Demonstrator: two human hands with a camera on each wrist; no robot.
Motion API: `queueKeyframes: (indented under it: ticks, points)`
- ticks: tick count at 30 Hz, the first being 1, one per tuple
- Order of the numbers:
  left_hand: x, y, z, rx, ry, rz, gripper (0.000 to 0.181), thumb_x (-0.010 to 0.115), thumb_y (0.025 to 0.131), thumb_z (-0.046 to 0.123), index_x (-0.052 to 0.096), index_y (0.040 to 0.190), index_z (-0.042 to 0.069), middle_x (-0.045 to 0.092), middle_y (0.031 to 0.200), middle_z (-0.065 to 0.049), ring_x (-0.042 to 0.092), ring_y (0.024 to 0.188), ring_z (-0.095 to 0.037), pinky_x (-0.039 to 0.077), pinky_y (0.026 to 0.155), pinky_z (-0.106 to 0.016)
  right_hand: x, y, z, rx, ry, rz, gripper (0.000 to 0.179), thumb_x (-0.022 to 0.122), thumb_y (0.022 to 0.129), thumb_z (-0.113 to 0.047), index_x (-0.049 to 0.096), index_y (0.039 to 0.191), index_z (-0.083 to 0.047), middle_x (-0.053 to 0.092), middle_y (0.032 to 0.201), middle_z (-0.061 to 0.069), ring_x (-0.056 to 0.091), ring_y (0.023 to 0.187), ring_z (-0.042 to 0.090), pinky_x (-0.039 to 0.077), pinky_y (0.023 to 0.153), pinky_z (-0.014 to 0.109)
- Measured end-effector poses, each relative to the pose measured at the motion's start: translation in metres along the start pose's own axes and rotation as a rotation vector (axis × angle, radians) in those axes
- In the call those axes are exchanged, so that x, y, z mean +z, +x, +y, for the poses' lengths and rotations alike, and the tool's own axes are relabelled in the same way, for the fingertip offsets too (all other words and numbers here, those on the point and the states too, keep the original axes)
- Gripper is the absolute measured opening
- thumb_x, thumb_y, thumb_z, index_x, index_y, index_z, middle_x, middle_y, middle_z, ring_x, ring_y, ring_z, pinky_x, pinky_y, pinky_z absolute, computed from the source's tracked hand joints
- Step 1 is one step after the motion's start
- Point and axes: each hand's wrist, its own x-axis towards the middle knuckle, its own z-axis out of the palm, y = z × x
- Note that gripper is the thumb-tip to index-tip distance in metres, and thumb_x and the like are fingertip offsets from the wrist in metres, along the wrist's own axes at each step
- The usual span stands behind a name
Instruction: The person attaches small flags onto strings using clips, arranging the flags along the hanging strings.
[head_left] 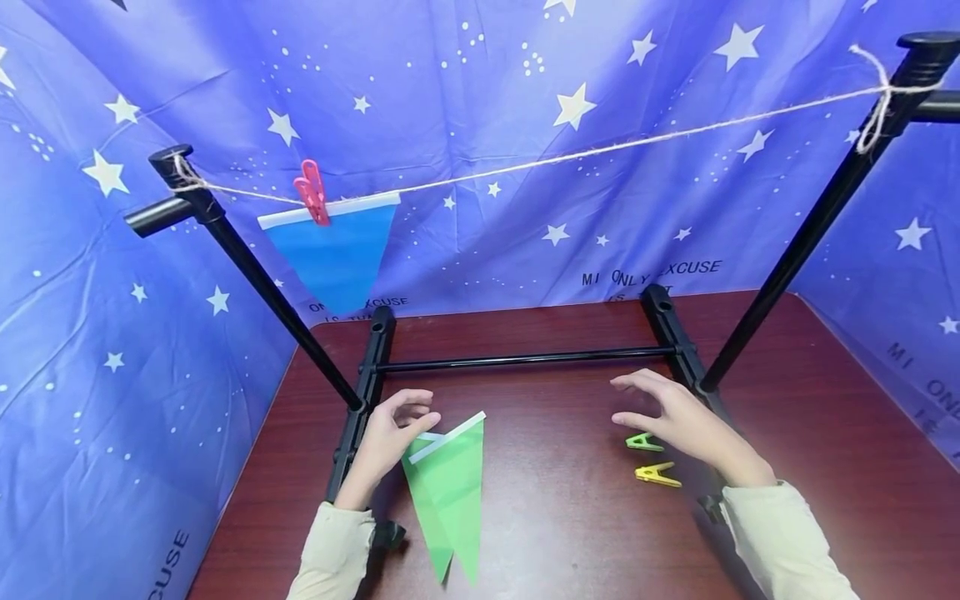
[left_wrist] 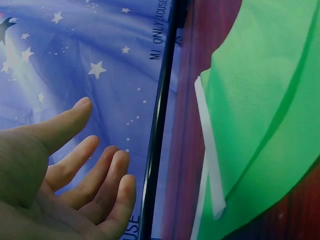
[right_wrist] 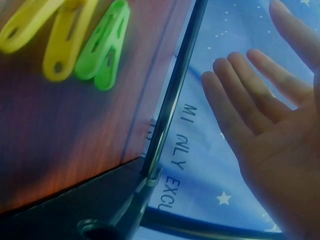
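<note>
Two green pennant flags (head_left: 453,492) with white top edges lie overlapping on the table at the left. My left hand (head_left: 393,433) hovers beside their white edges, fingers loosely bent and holding nothing; the left wrist view shows its palm and the green cloth (left_wrist: 255,100) apart from it. On the right, my right hand (head_left: 675,417) is held above a green clothespin (head_left: 643,442) and a yellow clothespin (head_left: 657,475), its fingers relaxed around nothing. A blue pennant (head_left: 337,258) hangs from the string (head_left: 525,167), held by a red clothespin (head_left: 312,193) near its left half.
A black stand with a left post (head_left: 277,292), a right post (head_left: 802,250) and a low crossbar (head_left: 525,360) stands on the dark red table (head_left: 555,517). The string is tied between the post tops. A blue starry curtain (head_left: 465,83) surrounds the table.
</note>
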Motion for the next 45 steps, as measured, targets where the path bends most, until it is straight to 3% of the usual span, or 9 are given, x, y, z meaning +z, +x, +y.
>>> queueKeyframes:
  ticks: [7,13,25,33,45]
  points:
    - [0.008,0.000,-0.004,-0.018,0.108,0.001,0.038,0.081,0.084,0.016,0.069,0.117,0.003,0.071,0.105,-0.017,0.067,0.093,-0.021,0.053,0.080,-0.026,-0.004,-0.011,0.003,0.063,0.021,-0.054,0.045,0.077,0.088,-0.031,0.063,0.125,-0.011,0.066,0.120,0.010,0.064,0.106,0.029,0.053,0.087,0.047]
    - [0.013,-0.001,-0.013,-0.044,0.230,0.003,0.036,0.082,0.082,0.017,0.071,0.114,0.005,0.072,0.101,-0.012,0.067,0.087,-0.019,0.055,0.078,-0.029,-0.005,-0.020,0.010,0.064,0.049,-0.070,0.045,0.078,0.087,-0.028,0.063,0.123,-0.006,0.067,0.116,0.011,0.067,0.103,0.032,0.055,0.086,0.046]
    - [0.017,-0.004,-0.026,-0.123,0.261,0.005,0.026,0.083,0.081,0.015,0.073,0.103,0.007,0.071,0.093,-0.004,0.066,0.083,-0.014,0.053,0.073,-0.027,-0.004,-0.029,0.023,0.085,0.080,-0.086,0.042,0.080,0.084,-0.020,0.065,0.118,-0.001,0.068,0.110,0.011,0.067,0.097,0.028,0.056,0.081,0.035]
    - [0.022,-0.005,-0.029,-0.090,0.367,-0.022,0.022,0.082,0.081,0.011,0.073,0.101,0.010,0.070,0.090,-0.001,0.064,0.086,-0.017,0.051,0.079,-0.035,-0.001,-0.031,0.025,0.071,0.069,-0.086,0.041,0.083,0.081,-0.019,0.067,0.114,-0.001,0.068,0.104,0.006,0.065,0.090,0.019,0.055,0.079,0.031]
    - [0.023,-0.005,-0.028,-0.110,0.379,-0.045,0.022,0.082,0.079,0.007,0.073,0.099,0.010,0.069,0.090,-0.001,0.063,0.086,-0.017,0.051,0.080,-0.036,0.003,-0.035,0.033,0.075,0.036,-0.112,0.042,0.084,0.078,-0.015,0.067,0.112,0.001,0.068,0.100,0.005,0.062,0.085,0.013,0.054,0.073,0.029]
